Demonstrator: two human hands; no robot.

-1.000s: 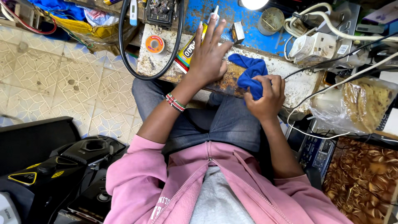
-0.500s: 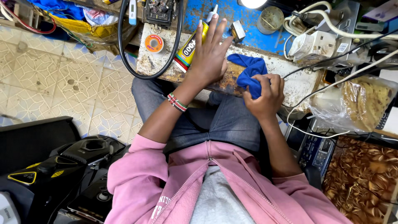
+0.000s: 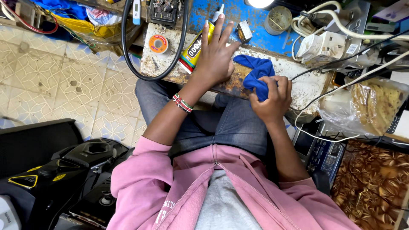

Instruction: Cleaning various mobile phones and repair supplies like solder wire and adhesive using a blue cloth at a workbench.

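On the worn workbench (image 3: 298, 81), the left hand (image 3: 215, 59) reaches flat over a yellow glue tube (image 3: 197, 47) — fingers spread, grasping nothing. The right hand (image 3: 272, 96) is clenched around a blue cloth (image 3: 257, 72) — soft, light, easily bunched anywhere.
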